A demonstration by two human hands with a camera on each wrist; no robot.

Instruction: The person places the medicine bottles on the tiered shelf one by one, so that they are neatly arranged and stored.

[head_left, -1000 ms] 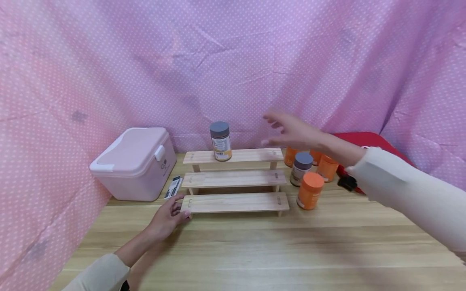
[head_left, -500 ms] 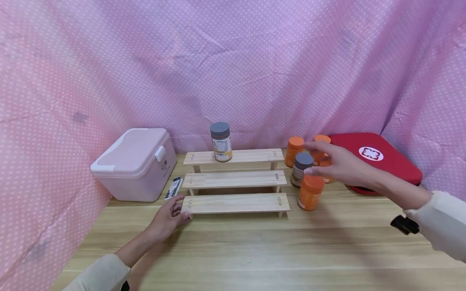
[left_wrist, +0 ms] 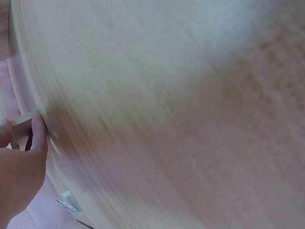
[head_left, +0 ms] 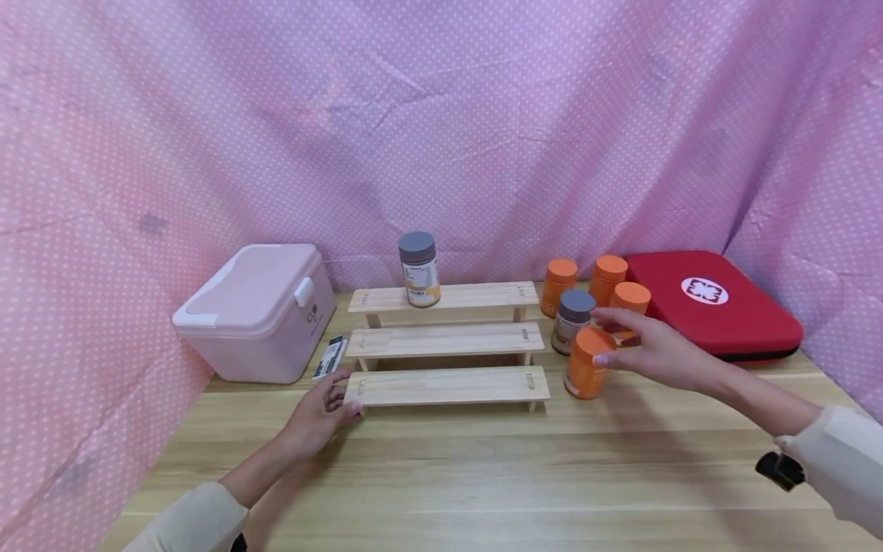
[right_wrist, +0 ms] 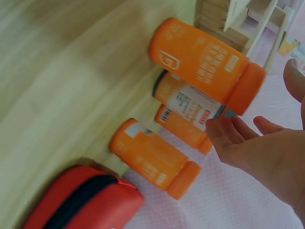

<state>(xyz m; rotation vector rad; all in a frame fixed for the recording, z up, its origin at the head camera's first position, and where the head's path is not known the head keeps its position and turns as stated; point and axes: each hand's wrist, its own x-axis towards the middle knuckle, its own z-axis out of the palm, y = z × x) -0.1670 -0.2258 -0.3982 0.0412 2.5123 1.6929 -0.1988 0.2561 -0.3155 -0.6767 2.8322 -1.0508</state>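
Just off the right hand (head_left: pixel 651 351), the front orange bottle (head_left: pixel 585 376) is standing upright on the table (head_left: pixel 483 475). Right thumb and fingers are hanging spread about its lid, gripping nothing. Contact: thumb is overlapping the lid edge in the head view, but I can't tell for sure whether it's touching. Left hand (head_left: pixel 313 418) is pinching the left end of the wooden rack (head_left: pixel 448 385), at its lowest shelf. Past the right fingertips, a grey-lidded bottle (head_left: pixel 567 331) is standing near the front one; three more orange bottles (head_left: pixel 605 287) are standing farther out. Red case (head_left: pixel 724 314) is lying ahead and right of the right hand. Ahead and right of the left hand, a second grey-lidded bottle (head_left: pixel 421 280) is standing on the top shelf. Ahead-left of it, the pink box (head_left: pixel 255 307) is sitting closed; a printed card (head_left: pixel 329 358) is lying just past the left fingers.
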